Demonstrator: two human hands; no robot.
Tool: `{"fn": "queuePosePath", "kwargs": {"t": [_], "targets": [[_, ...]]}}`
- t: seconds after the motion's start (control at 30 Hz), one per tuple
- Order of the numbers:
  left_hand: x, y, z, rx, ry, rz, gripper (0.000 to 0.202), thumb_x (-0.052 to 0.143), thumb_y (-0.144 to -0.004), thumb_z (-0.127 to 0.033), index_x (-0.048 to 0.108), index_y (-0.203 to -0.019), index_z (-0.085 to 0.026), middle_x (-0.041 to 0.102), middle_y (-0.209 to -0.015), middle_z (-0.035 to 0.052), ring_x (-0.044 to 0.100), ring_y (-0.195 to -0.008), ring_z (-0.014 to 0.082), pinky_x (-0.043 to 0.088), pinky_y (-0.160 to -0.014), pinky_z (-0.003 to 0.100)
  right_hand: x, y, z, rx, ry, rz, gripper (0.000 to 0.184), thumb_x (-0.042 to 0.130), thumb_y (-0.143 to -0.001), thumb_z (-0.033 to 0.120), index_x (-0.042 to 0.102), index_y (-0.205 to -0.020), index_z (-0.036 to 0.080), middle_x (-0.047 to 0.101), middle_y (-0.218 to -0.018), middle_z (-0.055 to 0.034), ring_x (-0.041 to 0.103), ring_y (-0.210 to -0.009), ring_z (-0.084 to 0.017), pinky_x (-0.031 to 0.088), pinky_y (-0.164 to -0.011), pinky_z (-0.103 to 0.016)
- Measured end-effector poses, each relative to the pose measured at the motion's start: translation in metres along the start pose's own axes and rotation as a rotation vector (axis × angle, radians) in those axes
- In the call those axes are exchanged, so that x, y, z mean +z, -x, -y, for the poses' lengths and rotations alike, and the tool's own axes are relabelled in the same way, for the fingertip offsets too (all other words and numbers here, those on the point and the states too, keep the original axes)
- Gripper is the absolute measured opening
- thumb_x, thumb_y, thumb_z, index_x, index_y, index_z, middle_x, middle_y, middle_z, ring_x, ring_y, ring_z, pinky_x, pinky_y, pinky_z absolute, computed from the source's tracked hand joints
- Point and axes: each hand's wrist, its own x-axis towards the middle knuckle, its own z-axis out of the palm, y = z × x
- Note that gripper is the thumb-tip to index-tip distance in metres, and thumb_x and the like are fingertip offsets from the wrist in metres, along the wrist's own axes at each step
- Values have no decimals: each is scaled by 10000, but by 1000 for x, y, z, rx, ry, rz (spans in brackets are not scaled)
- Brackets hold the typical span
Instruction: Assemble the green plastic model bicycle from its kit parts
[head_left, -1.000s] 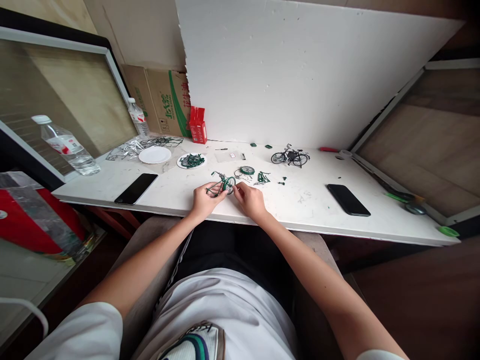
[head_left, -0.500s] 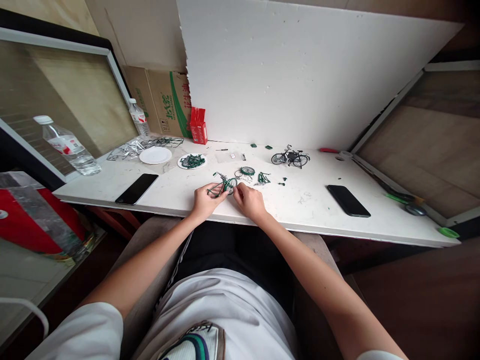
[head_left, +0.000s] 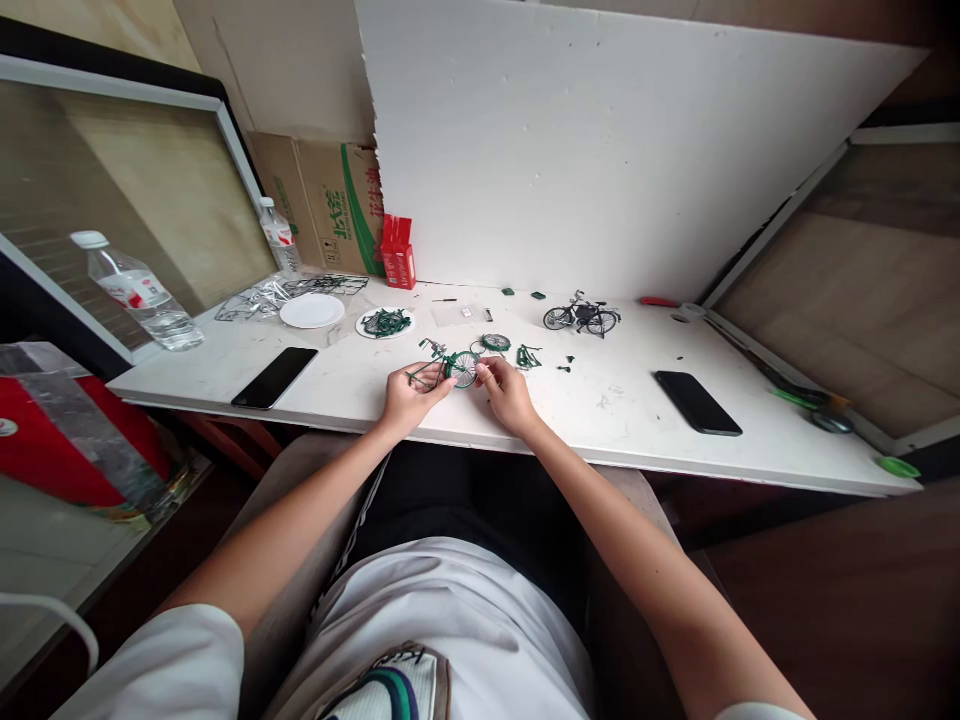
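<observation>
Close to the table's front edge, my left hand (head_left: pixel 411 400) is closed on a green model bicycle (head_left: pixel 448 368), its partly built frame lying over the fingers with a spoked wheel (head_left: pixel 466 370) on its right side. My right hand (head_left: pixel 510 392) pinches at the right rim of that wheel, thumb and fingertips together. Just behind the hands lie another wheel (head_left: pixel 495 342) and some green parts (head_left: pixel 528 357). Small dark pieces (head_left: pixel 565 364) are scattered to their right. Behind them a finished black model bicycle (head_left: pixel 580 315) stands upright.
A white plate of green parts (head_left: pixel 363 329) and a bare white plate (head_left: pixel 311 310) stand to the left, near parts frames (head_left: pixel 330 284). Phones lie on both sides, a left phone (head_left: pixel 275 378) and a right phone (head_left: pixel 697 402). A red box (head_left: pixel 398 255) and water bottles (head_left: pixel 142 295) stand farther back.
The model bicycle has turned in my left hand, so its wheel now faces me more fully. My right hand has shifted slightly right, to the wheel's outer rim.
</observation>
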Motion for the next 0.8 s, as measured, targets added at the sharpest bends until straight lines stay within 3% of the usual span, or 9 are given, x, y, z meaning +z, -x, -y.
{"fn": "queuePosePath", "kwargs": {"t": [0.2, 0.67, 0.8], "targets": [[0, 1, 4, 2, -6, 24, 434, 942, -702, -413, 790, -996, -131, 825, -960, 138, 797, -846, 245, 665, -787, 331, -1, -1, 0, 34, -85, 31, 474, 507, -1026, 660, 639, -945, 212, 731, -828, -45, 625, -731, -194, 488, -708, -323], [1, 1, 1, -6, 0, 45, 453, 943, -706, -428, 791, -1002, -121, 826, -966, 147, 802, -854, 257, 669, -809, 351, -1, 0, 2, -28, -37, -6, 471, 461, -1058, 633, 630, -947, 207, 718, -831, -50, 644, -778, -196, 504, -774, -317], [0, 1, 4, -2, 4, 29, 446, 941, -713, -419, 791, -1006, -118, 825, -960, 140, 799, -846, 246, 664, -805, 339, -1, 1, 5, -17, -39, -95, 440, 471, -1061, 616, 623, -1054, 204, 712, -885, -55, 654, -798, -198, 510, -781, -321]]}}
